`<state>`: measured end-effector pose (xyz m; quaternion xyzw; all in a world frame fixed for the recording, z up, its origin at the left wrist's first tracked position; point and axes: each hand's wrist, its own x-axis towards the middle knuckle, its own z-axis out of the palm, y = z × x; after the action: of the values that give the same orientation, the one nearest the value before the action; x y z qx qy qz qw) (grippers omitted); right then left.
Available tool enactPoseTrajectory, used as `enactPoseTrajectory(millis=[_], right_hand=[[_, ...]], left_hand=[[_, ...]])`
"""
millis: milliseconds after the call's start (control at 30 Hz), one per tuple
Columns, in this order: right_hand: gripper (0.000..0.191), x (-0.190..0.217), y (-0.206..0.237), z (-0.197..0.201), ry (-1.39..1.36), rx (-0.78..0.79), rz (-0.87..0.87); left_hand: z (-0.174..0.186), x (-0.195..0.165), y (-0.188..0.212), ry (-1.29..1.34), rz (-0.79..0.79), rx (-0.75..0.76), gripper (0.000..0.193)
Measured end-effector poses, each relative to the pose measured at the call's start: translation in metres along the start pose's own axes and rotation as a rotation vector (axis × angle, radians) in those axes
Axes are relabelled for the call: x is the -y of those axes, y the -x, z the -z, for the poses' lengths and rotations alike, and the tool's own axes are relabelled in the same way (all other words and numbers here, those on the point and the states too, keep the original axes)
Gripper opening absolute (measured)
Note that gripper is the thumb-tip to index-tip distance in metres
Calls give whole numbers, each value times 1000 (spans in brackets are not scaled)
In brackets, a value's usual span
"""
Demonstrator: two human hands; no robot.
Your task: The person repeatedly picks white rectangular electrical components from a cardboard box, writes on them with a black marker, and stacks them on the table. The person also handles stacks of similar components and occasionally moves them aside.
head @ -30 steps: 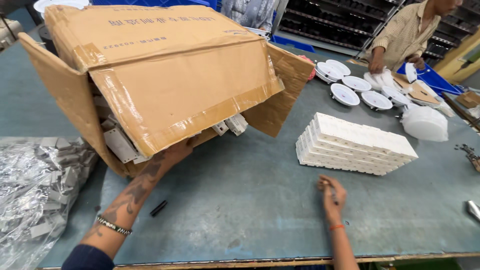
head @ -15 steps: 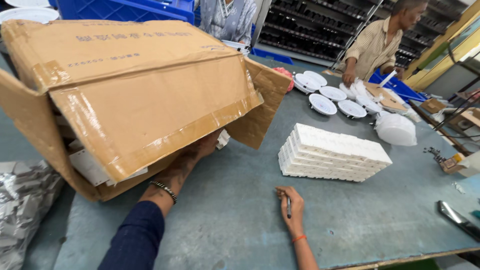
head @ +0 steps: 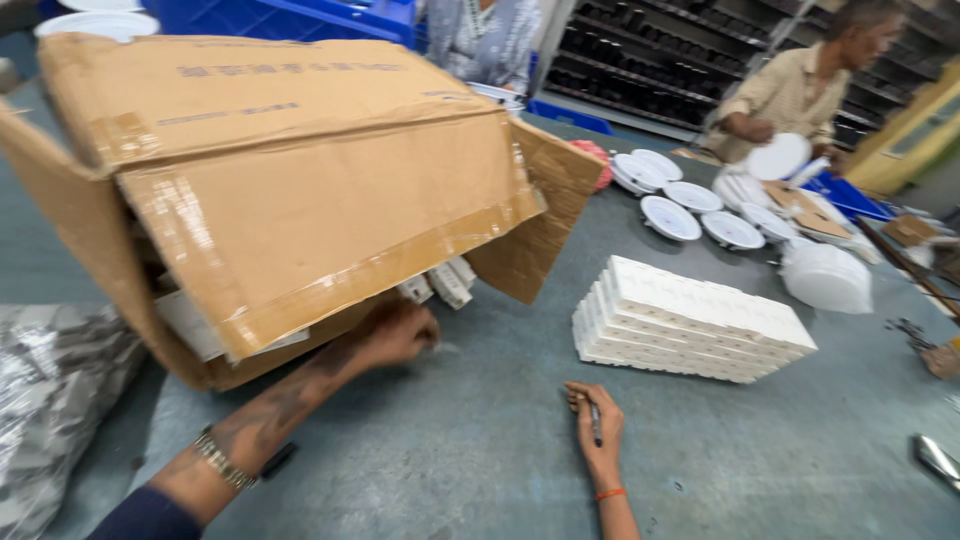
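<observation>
Lower centre: right hand (head: 598, 432) flat on the grey table (head: 480, 450), fingers closed around a dark pen (head: 595, 420) pointing up-frame. Left hand (head: 395, 335), arm outstretched, cupped under the tipped cardboard box (head: 290, 190) at upper left, opening toward the viewer; small white boxes (head: 440, 283) spill out. Right: white stacked block (head: 690, 322), long axis slanting down-right.

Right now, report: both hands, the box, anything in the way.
Left hand under the tipped box, at its open flap. Right hand flat on the table, pen in its fingers. White stack beside the box, apart from it.
</observation>
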<state>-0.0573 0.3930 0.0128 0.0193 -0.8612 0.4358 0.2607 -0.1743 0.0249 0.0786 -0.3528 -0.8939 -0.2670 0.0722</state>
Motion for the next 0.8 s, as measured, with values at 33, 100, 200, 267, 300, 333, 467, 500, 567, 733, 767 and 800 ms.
enactPoseTrajectory(millis=[33, 100, 200, 267, 300, 333, 467, 500, 567, 733, 767, 800], right_hand=[[24, -5, 2, 2, 9, -3, -1], [23, -19, 3, 4, 3, 5, 26], [22, -46, 3, 5, 50, 27, 72], [21, -66, -6, -2, -4, 47, 33], [21, -76, -10, -3, -2, 54, 75], [21, -85, -13, -7, 5, 51, 114], [23, -110, -19, -5, 89, 88, 13], [23, -112, -19, -7, 57, 84, 27], [23, -112, -18, -8, 26, 81, 46], [24, -99, -20, -11, 33, 65, 32], [24, -97, -19, -10, 12, 67, 51], [23, -95, -18, -10, -11, 69, 66]], left_hand=[[8, -10, 24, 10, -43, -22, 11], [28, -30, 83, 105, 31, 39, 15], [51, -47, 189, 373, 241, 337, 13], [55, -51, 275, 280, 134, 212, 13], [53, -50, 315, 149, 197, 202, 16], [48, -47, 353, 65, 265, 191, 14], [50, -43, 485, -277, 704, 160, 6], [52, -40, 494, -351, 797, 182, 5], [72, -50, 510, -408, 861, 318, 12], [88, -54, 392, -103, 277, -162, 34], [86, -45, 354, -31, 291, -84, 38], [86, -35, 319, -54, 433, 152, 45]])
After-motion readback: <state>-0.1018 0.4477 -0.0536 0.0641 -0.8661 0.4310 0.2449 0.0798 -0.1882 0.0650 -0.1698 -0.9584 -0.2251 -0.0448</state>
